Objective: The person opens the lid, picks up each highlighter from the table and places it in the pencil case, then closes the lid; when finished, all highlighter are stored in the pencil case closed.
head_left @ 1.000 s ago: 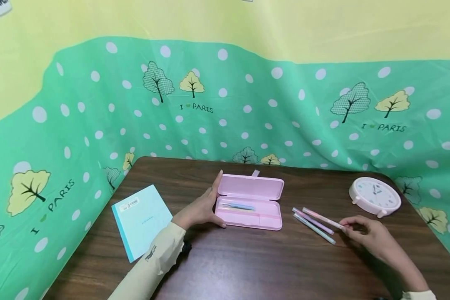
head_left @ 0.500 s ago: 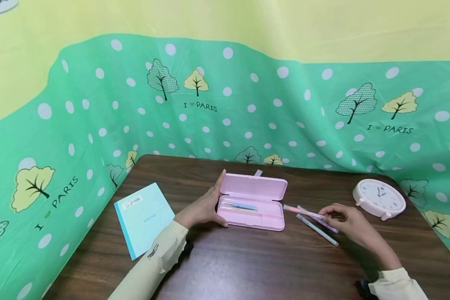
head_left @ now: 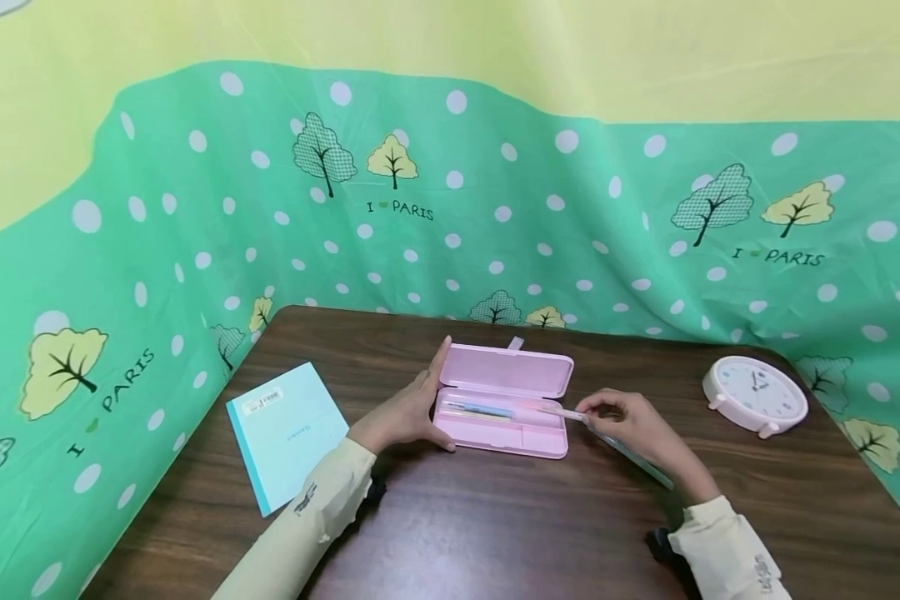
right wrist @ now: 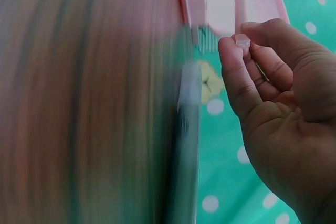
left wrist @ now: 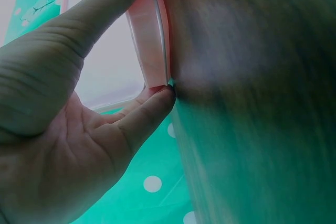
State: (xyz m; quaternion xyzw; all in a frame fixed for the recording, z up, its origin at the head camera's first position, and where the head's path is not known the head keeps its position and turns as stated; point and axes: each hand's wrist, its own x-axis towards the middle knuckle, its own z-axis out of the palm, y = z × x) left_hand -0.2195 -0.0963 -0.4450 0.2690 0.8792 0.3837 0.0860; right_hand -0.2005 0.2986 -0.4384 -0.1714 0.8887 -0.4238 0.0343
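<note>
A pink pencil case (head_left: 506, 372) lies with its lid folded back. My left hand (head_left: 405, 414) holds its left end, thumb at the front corner and a finger up along the lid. In the left wrist view, the thumb and a fingertip touch the edge of the case (left wrist: 149, 40). My right hand (head_left: 630, 425) pinches one end of a pink pen (head_left: 566, 412), whose other end reaches over the case's back compartment. A blue pen (head_left: 487, 410) and a yellowish one rest inside there. Under the right hand, a grey-blue pen (head_left: 641, 462) lies on the table; a purple pen is hidden.
To the left lies a light blue notebook (head_left: 292, 442) with a barcode label. A round pale pink clock (head_left: 756, 393) stands at the back right. The dark wooden table (head_left: 495, 533) ends at a green and yellow printed cloth (head_left: 487, 225) behind it.
My right hand has carried the pink pen leftward from beside the other loose pens to the case, its front end now over the compartment. The left hand has stayed on the case.
</note>
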